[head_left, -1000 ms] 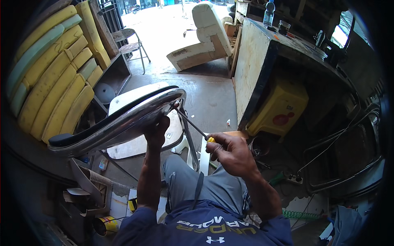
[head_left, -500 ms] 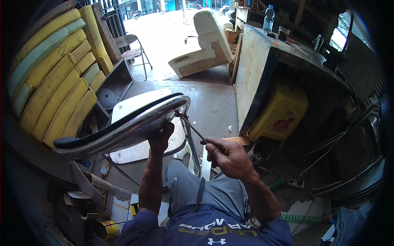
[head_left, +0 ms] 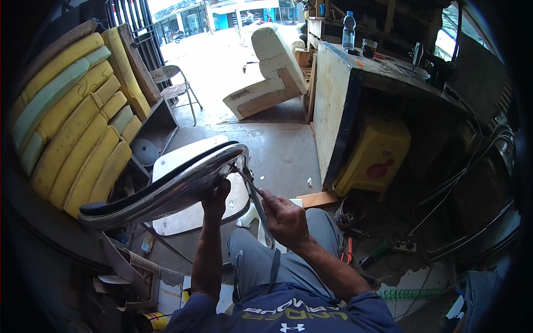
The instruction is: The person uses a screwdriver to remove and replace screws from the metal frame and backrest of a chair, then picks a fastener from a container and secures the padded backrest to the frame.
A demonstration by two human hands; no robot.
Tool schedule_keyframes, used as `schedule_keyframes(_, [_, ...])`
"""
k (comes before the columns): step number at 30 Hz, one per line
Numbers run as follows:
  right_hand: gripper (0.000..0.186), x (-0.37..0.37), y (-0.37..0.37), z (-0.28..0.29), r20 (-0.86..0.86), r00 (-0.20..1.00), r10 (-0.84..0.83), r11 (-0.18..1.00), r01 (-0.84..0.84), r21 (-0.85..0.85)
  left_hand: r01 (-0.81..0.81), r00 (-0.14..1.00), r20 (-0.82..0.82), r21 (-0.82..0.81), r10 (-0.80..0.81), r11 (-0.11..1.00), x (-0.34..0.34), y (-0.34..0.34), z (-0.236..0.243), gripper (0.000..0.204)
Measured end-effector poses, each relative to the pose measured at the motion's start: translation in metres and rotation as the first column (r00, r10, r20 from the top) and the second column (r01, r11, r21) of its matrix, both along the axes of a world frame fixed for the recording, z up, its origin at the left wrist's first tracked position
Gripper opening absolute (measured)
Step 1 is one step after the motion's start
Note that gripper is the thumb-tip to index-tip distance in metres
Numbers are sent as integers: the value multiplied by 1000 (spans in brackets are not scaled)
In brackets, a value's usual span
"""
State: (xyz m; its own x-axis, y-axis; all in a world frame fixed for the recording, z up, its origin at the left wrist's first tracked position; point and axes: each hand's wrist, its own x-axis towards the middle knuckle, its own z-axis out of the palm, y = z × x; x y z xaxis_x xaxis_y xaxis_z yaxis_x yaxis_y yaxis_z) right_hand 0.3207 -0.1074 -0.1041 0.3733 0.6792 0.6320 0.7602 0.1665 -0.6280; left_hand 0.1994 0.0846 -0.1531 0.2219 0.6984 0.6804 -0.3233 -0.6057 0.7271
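A folding chair's curved chrome tube frame (head_left: 161,191) with a black padded edge (head_left: 166,173) slants in front of me on the left. My left hand (head_left: 215,201) grips it from below, thumb up, its other fingers mostly hidden by the frame. In my right hand (head_left: 284,221), closed fingers hold a thin metal rod (head_left: 248,181). The rod's far tip reaches the inside of the frame near its right end; whatever handle it has is covered by the hand. Behind and below the frame shows the chair's pale flat panel (head_left: 230,206).
Yellow foam pieces (head_left: 72,133) are stacked at left. A cream armchair body (head_left: 272,77) stands ahead, by the workbench (head_left: 333,91) with a bottle (head_left: 348,30) on top. Under the bench is a yellow plastic stool (head_left: 383,150). Orange-handled pliers (head_left: 347,251) lie by my right knee.
My right hand has moved left and slightly down, turning so its back faces up, with the rod still at the frame. My head view has shifted a little.
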Motion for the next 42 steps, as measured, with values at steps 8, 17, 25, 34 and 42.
schedule_keyframes(8, [34, -7, 19, -23, 31, 999, 14, 999, -15, 51, -370, 842, -189, 479, 505, 796, -14, 33, -25, 17])
schedule_keyframes(17, [33, 12, 3, 6, 162, 984, 80, 997, -78, -21, -278, 936, -129, 303, 329, 911, -9, 18, -8, 18])
schedule_keyframes(25, [33, 10, -22, 71, 441, 898, 4, 939, 148, -312, 26, 1000, -7, -157, -28, 987, -12, 24, -26, 32])
schedule_keyframes(34, [29, 15, -13, 73, 14, 997, 78, 917, -66, -393, -333, 917, -179, 151, 357, 931, 5, 1, 5, 39])
schedule_keyframes(42, [28, 16, -2, 96, -479, 865, 150, 739, -420, -526, -212, 965, -150, 33, 214, 977, -7, -2, 16, 43])
